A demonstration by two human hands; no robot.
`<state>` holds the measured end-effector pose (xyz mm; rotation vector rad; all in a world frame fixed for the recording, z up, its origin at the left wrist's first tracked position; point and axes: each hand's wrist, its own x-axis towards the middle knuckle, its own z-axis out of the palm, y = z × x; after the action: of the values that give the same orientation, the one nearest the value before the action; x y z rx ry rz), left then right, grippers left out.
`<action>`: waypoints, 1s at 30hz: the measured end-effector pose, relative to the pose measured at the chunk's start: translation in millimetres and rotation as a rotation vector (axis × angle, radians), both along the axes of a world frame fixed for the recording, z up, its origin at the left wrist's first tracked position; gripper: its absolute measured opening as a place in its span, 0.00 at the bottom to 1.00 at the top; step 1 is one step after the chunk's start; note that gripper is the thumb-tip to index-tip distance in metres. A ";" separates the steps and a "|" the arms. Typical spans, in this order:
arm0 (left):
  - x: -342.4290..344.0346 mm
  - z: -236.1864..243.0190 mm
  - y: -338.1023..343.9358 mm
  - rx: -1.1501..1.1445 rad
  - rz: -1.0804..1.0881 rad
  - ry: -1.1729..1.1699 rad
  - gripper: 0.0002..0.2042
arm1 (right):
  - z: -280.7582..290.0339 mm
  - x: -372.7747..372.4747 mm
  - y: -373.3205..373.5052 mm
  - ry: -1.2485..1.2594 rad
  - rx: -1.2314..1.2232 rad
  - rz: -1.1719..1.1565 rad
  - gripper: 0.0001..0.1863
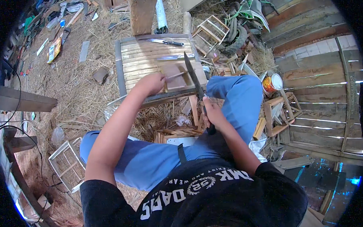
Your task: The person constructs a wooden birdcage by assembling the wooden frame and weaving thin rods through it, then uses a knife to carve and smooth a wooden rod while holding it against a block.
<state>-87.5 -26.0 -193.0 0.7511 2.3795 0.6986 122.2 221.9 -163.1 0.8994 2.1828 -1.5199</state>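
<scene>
My right hand (213, 114) grips the black handle of a long, dark-bladed knife (194, 77). Its blade points up and away, across the right part of a low slatted bench (137, 59). My left hand (152, 83) is closed on one end of a thin wooden stick (176, 76), whose far end reaches close to the blade; I cannot tell whether they touch. Below the stick a flat wooden block (178, 84) lies on the bench. Beyond it rest a knife with a wide, shiny blade (169, 57) and a black-handled knife (171, 43).
Between my legs sits a pile of wood pieces (178, 133). Small wooden frames stand at the left (68, 164), at the right (279, 114) and past the bench (210, 34). A painted can (272, 82) is by my right knee. A thick post (143, 12) rises behind the bench.
</scene>
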 end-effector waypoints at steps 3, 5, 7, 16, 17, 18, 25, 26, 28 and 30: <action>0.1 -0.3 4.5 0.026 -0.002 -0.035 0.20 | 24.6 -12.3 10.7 -0.268 -0.412 -0.189 0.36; -0.6 -1.1 6.3 0.017 0.006 -0.032 0.20 | 37.6 -15.8 17.4 -0.321 -0.702 -0.194 0.37; -3.0 -0.3 7.0 0.008 0.017 -0.026 0.20 | 41.6 -15.7 7.9 -0.292 -0.636 -0.200 0.35; 0.8 9.1 5.6 -0.034 0.015 -0.209 0.24 | 77.6 -15.5 -33.4 0.587 0.029 -0.118 0.29; 0.6 9.0 6.1 -0.043 0.025 -0.215 0.24 | 65.2 -11.3 -30.5 0.589 0.029 -0.119 0.29; -0.8 10.0 8.6 -0.050 0.031 -0.220 0.24 | 36.6 -6.5 -21.1 0.600 0.203 -0.068 0.30; 18.5 14.6 7.4 -0.044 0.045 -0.071 0.22 | -39.2 11.6 3.4 0.157 0.414 0.073 0.35; 23.4 24.0 6.7 -0.060 0.087 0.022 0.21 | -40.1 9.4 7.1 0.094 0.349 0.078 0.35; 29.7 32.6 10.1 -0.074 0.121 0.121 0.20 | -39.7 7.0 17.5 0.036 0.283 0.077 0.39; 37.8 33.6 5.6 -0.054 0.123 0.275 0.19 | -7.8 2.1 9.7 -0.226 -0.403 -0.169 0.35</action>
<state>-49.7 -20.4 -159.5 0.7218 2.7024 0.6103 124.3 231.6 -171.0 1.0722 1.6002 -1.7537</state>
